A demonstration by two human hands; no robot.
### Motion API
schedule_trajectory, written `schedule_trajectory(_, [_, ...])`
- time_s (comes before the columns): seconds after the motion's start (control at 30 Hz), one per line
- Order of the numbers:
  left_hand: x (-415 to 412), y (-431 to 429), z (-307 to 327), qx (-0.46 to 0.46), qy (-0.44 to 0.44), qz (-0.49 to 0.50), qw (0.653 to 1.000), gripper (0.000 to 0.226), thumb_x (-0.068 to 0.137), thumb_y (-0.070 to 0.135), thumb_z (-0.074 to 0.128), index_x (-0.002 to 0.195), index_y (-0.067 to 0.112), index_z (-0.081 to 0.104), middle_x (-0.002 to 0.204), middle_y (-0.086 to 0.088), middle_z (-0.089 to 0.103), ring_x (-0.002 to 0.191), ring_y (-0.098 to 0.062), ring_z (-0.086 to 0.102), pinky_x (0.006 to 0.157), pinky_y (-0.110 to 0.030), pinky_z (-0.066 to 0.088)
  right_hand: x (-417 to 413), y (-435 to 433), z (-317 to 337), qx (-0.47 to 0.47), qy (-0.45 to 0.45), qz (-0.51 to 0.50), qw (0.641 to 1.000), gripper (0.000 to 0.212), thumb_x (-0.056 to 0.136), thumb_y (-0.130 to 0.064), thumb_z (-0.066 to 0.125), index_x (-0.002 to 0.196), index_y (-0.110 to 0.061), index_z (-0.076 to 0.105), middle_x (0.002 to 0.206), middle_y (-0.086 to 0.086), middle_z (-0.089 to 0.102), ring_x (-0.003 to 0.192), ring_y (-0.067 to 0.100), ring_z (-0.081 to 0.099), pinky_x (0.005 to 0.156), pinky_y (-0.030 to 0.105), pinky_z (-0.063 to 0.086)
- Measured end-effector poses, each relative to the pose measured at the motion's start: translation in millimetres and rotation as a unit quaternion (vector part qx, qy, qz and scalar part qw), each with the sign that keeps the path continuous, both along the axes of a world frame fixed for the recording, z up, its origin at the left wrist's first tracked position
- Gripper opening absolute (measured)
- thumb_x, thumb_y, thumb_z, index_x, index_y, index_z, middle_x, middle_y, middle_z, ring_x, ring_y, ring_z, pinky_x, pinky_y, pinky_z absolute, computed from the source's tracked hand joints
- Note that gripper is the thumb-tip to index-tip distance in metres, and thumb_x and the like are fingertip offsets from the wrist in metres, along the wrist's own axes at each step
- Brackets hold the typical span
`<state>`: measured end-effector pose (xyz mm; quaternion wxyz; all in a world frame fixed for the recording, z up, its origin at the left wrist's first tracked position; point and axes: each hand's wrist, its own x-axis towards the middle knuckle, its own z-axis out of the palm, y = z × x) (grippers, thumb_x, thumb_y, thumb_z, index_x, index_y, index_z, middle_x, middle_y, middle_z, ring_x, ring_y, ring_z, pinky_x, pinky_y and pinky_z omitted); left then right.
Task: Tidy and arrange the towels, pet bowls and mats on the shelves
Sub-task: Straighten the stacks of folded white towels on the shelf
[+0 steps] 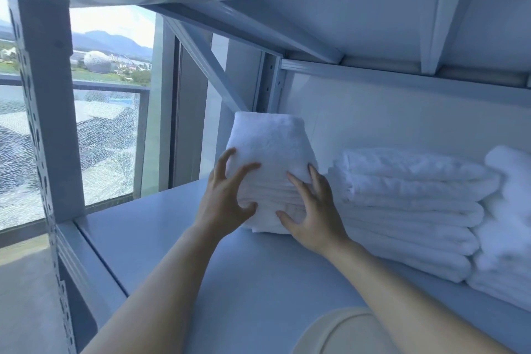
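A stack of folded white towels (270, 149) stands on the grey shelf board (161, 233), near the back left. My left hand (227, 198) presses against the stack's left front, fingers spread on the cloth. My right hand (310, 210) rests on its right front, fingers also spread. Neither hand lifts the stack; it sits on the board. To the right lies a second, wider stack of white towels (411, 210), and a third white stack (508, 227) at the right edge. A pale round bowl rim (330, 330) shows at the bottom, partly behind my right forearm.
The shelf above (316, 8) hangs low over the towels. A perforated metal upright (43, 112) stands at the left front corner and a diagonal brace (207, 66) runs behind. A window with a netted railing (106, 138) lies to the left.
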<state>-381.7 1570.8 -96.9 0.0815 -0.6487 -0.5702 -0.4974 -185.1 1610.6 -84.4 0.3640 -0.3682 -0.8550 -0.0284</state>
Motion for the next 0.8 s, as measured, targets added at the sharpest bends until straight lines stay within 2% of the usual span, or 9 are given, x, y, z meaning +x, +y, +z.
schedule_trajectory(0.17, [-13.8, -5.4, 2.7, -0.008, -0.017, 0.078, 0.997, 0.070, 0.070, 0.008, 0.069, 0.125, 0.043, 0.045, 0.148, 0.009, 0.012, 0.135, -0.020, 0.018, 0.074, -0.028, 0.040, -10.5, -10.0, -4.2, 0.020, -0.016, 0.049, 0.998, 0.068, 0.079, -0.051, 0.054, 0.140, -0.029, 0.035, 0.155, 0.001, 0.013, 0.141, 0.019, 0.014, 0.103, 0.024, 0.023])
schedule_trajectory(0.3, [-14.7, -4.8, 1.4, 0.021, 0.016, 0.055, 0.998, 0.076, 0.066, 0.002, 0.068, 0.131, 0.036, 0.047, 0.151, 0.001, 0.019, 0.140, -0.025, 0.012, 0.097, -0.029, 0.030, -8.3, -6.9, -4.6, 0.024, 0.031, 0.057, 0.998, 0.072, 0.080, -0.053, 0.049, 0.142, -0.020, 0.032, 0.153, -0.001, 0.022, 0.140, 0.012, 0.018, 0.107, 0.007, 0.011])
schedule_trajectory(0.4, [-10.3, -3.5, 0.5, 0.031, 0.043, 0.030, 0.998, 0.072, 0.066, 0.021, 0.069, 0.132, 0.040, 0.044, 0.152, 0.000, 0.020, 0.141, -0.030, 0.008, 0.106, -0.034, 0.016, -2.8, -4.4, -16.3, 0.020, 0.066, 0.050, 0.996, 0.075, 0.083, -0.049, 0.051, 0.145, -0.017, 0.025, 0.153, -0.004, 0.020, 0.141, 0.007, 0.015, 0.109, 0.006, 0.006])
schedule_trajectory(0.47, [-7.7, -3.6, -0.1, 0.019, 0.033, 0.027, 0.999, 0.062, 0.071, 0.045, 0.059, 0.131, 0.045, 0.044, 0.153, 0.005, 0.017, 0.142, -0.029, 0.004, 0.108, -0.033, 0.012, -0.5, -3.5, -22.1, 0.019, 0.069, 0.054, 0.996, 0.075, 0.084, -0.048, 0.050, 0.146, -0.018, 0.020, 0.154, -0.005, 0.016, 0.142, 0.004, 0.011, 0.110, 0.007, 0.006])
schedule_trajectory(0.53, [-6.2, -2.3, -1.5, 0.012, 0.040, 0.037, 0.998, 0.061, 0.071, 0.060, 0.052, 0.130, 0.047, 0.045, 0.153, 0.005, 0.016, 0.142, -0.030, 0.003, 0.110, -0.035, 0.011, 0.9, -3.1, -23.4, 0.010, 0.077, 0.056, 0.995, 0.074, 0.084, -0.047, 0.050, 0.146, -0.019, 0.020, 0.155, -0.005, 0.014, 0.143, 0.002, 0.008, 0.109, 0.005, 0.006])
schedule_trajectory(0.6, [-5.9, 0.0, -3.4, 0.016, 0.061, 0.049, 0.997, 0.069, 0.065, 0.065, 0.058, 0.131, 0.045, 0.046, 0.153, 0.000, 0.018, 0.141, -0.033, 0.005, 0.111, -0.039, 0.012, 1.9, -4.2, -23.6, -0.017, 0.088, 0.060, 0.994, 0.072, 0.085, -0.045, 0.051, 0.146, -0.023, 0.020, 0.156, -0.005, 0.011, 0.143, 0.000, 0.006, 0.106, 0.002, 0.006])
schedule_trajectory(0.67, [-7.9, 0.9, -4.4, 0.008, 0.073, 0.048, 0.996, 0.083, 0.056, 0.058, 0.075, 0.132, 0.046, 0.043, 0.154, -0.002, 0.015, 0.141, -0.035, 0.003, 0.112, -0.045, 0.015, 2.4, -6.0, -24.9, -0.047, 0.089, 0.070, 0.992, 0.071, 0.085, -0.045, 0.051, 0.145, -0.031, 0.015, 0.157, -0.009, 0.006, 0.142, -0.003, 0.002, 0.104, 0.000, 0.007])
schedule_trajectory(0.73, [-10.4, 0.4, -4.8, -0.009, 0.084, 0.048, 0.995, 0.097, 0.048, 0.049, 0.085, 0.134, 0.048, 0.038, 0.155, -0.002, 0.011, 0.141, -0.034, 0.001, 0.112, -0.047, 0.016, 3.4, -7.7, -25.7, -0.057, 0.093, 0.082, 0.991, 0.069, 0.084, -0.050, 0.047, 0.144, -0.036, 0.014, 0.156, -0.014, 0.004, 0.142, -0.004, 0.002, 0.107, 0.007, 0.015])
schedule_trajectory(0.8, [-12.3, -0.3, -5.7, -0.019, 0.096, 0.049, 0.994, 0.104, 0.046, 0.045, 0.087, 0.135, 0.050, 0.033, 0.155, -0.001, 0.006, 0.141, -0.032, -0.003, 0.111, -0.046, 0.013, 4.6, -8.4, -25.8, -0.062, 0.100, 0.088, 0.989, 0.069, 0.084, -0.050, 0.045, 0.144, -0.037, 0.014, 0.156, -0.015, 0.004, 0.141, -0.006, 0.003, 0.109, 0.022, 0.026])
